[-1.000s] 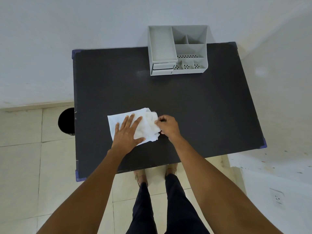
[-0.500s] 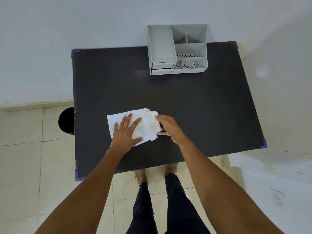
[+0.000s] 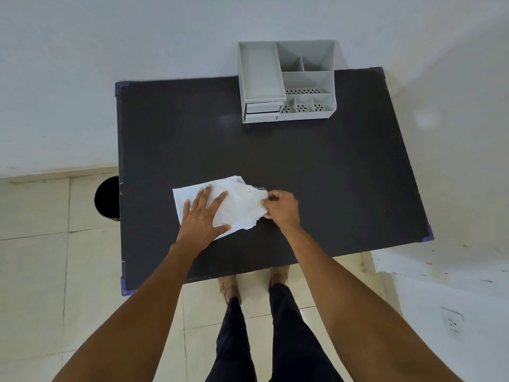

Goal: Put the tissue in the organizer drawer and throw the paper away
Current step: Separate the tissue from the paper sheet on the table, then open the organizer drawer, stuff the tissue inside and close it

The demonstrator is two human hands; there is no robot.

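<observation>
A crumpled white tissue (image 3: 243, 204) lies on a flat white paper sheet (image 3: 185, 194) near the front of the black table (image 3: 316, 172). My left hand (image 3: 203, 216) presses flat on the paper, fingers spread. My right hand (image 3: 281, 208) pinches the tissue's right edge. A grey desk organizer (image 3: 286, 81) stands at the table's back edge, with two small drawers (image 3: 263, 111) at its front left, both pushed in.
A black round bin (image 3: 107, 198) stands on the tiled floor at the table's left side. White walls rise behind the table and to the right. My legs and feet are below the table's front edge.
My right hand has shifted slightly right and taken a pinch on the tissue's edge, pulling it outward. The left hand stays pressed on the paper.
</observation>
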